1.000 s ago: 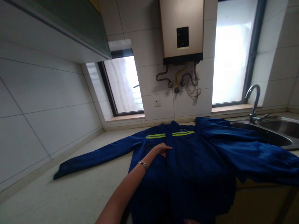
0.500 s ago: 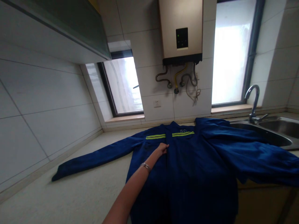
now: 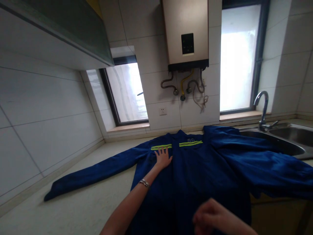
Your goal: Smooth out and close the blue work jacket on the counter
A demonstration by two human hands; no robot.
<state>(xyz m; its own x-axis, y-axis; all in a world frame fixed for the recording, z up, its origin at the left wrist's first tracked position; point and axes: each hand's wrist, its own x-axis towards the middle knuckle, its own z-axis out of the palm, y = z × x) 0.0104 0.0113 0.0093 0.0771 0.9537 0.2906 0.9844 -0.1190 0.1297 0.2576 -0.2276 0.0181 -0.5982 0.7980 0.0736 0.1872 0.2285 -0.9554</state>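
Observation:
A dark blue work jacket (image 3: pixel 195 176) is spread face up across the worktop, its chest crossed by yellow-green striped bands. My left hand (image 3: pixel 163 159), with a metal bracelet at the wrist, lies flat on the chest just below the left band, fingers spread. Over the lower front of the jacket is my right hand (image 3: pixel 207 213), slightly blurred, its fingers curled in; whether it holds anything is hidden. One sleeve (image 3: pixel 93 174) stretches out to the left, while the fabric on the right is bunched and reaches across the sink's front edge.
At the right is a steel sink (image 3: pixel 292 132) with a tall curved tap (image 3: pixel 262 109). A water heater (image 3: pixel 186 32) hangs on the tiled wall above its pipes. A cabinet (image 3: pixel 56 36) juts out at the upper left. The pale worktop (image 3: pixel 80 209) shows at left.
My left hand has let go of the jacket's front edge, moved slightly left and spread flat on the chest. My right hand has come into view at the bottom.

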